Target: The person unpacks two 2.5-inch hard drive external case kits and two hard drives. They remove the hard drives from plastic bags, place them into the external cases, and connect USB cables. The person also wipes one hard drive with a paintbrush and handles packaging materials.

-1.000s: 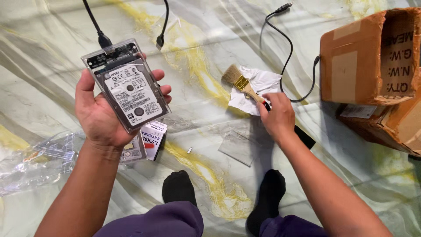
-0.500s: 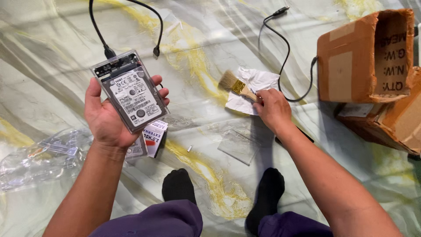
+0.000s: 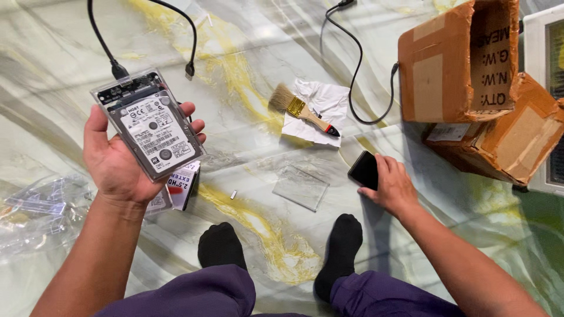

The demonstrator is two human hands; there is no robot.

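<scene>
My left hand (image 3: pixel 114 161) holds up a hard drive in a clear plastic case (image 3: pixel 150 124), label facing me, with a black cable (image 3: pixel 111 56) plugged into its top end. My right hand (image 3: pixel 392 186) rests on the floor with its fingers on a black phone (image 3: pixel 364 170). A small paintbrush (image 3: pixel 302 110) with a wooden handle lies on a crumpled white tissue (image 3: pixel 320 111), apart from both hands. A clear plastic cover (image 3: pixel 300 186) lies flat between the brush and my feet.
An open cardboard box (image 3: pixel 458 61) and a second torn box (image 3: pixel 508 141) stand at the right, beside a white device (image 3: pixel 543 88). Another black cable (image 3: pixel 358 76) loops near the boxes. Clear plastic wrapping (image 3: pixel 41 202) lies at left, a small printed carton (image 3: pixel 182 182) under the drive.
My right hand has let go of the paintbrush, left it on the tissue, and moved down and right onto the black phone. My left hand still holds the drive.
</scene>
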